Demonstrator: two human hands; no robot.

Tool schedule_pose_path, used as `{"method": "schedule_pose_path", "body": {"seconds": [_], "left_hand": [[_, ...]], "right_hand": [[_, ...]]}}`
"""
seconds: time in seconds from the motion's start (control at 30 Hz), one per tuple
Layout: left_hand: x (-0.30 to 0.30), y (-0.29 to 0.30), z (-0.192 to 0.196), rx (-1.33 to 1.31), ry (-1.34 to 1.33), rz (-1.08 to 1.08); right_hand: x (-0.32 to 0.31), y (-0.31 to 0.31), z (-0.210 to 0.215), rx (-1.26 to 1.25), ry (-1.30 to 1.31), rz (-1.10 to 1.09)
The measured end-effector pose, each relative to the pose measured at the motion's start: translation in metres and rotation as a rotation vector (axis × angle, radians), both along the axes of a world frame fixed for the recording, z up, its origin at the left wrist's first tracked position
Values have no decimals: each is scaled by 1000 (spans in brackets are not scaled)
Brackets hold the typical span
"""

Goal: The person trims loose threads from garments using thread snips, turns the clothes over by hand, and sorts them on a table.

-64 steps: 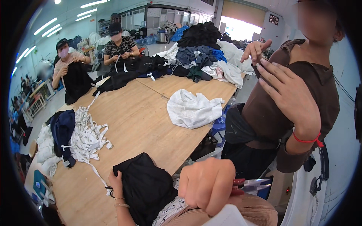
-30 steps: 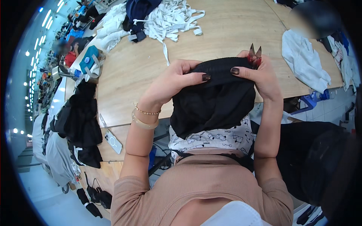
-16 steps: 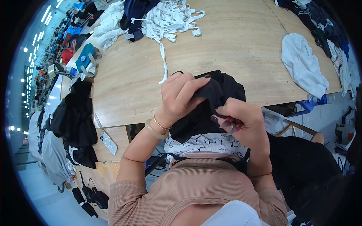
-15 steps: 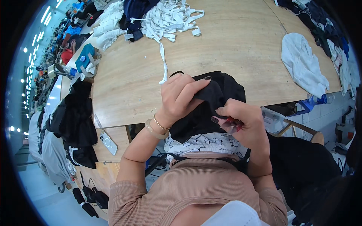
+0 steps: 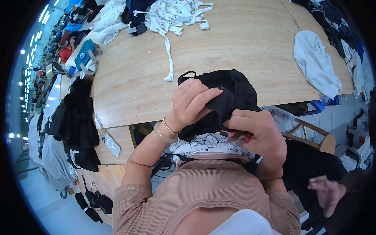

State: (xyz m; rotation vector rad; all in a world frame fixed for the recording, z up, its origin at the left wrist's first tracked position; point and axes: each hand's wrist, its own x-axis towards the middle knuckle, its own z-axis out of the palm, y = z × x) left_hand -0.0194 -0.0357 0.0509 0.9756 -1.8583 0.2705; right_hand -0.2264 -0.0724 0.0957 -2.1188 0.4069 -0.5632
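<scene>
A black cloth garment (image 5: 239, 84) with a thin loop at its upper left hangs over the near edge of the table. My left hand (image 5: 192, 101) pinches a folded part of it between thumb and fingers. Opposite, my right hand (image 5: 258, 127) grips the cloth's right side with thumb and forefinger. Red-handled thread snips (image 5: 246, 138) are tucked in that same hand, their pale blades pointing down toward my lap. The fold between my hands is partly covered by the fingers.
On the wooden table (image 5: 133, 82) lie a heap of white strips (image 5: 176, 15) and a pale grey cloth piece (image 5: 315, 62). Black garments (image 5: 76, 117) and a phone (image 5: 111, 144) are at left. Another person's hand (image 5: 327, 192) shows at lower right.
Both my hands have shifted slightly right with the black garment, still gripping it. Another person's hand has come into view at the lower right.
</scene>
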Motion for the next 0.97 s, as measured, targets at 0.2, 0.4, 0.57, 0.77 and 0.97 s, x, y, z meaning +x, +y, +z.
{"method": "schedule_pose_path", "body": {"seconds": [0.2,0.4,0.57,0.77,0.97], "left_hand": [[-2,5,-6,9,46,44],[1,8,-8,-16,70,24],[2,11,-10,0,151,123],[1,12,-9,85,396,188],[8,14,-15,119,443,158]], "right_hand": [[3,-5,8,9,69,65],[6,-7,6,83,41,138],[27,-3,7,29,80,163],[40,-3,5,-3,122,123],[47,-1,6,-10,110,84]]}}
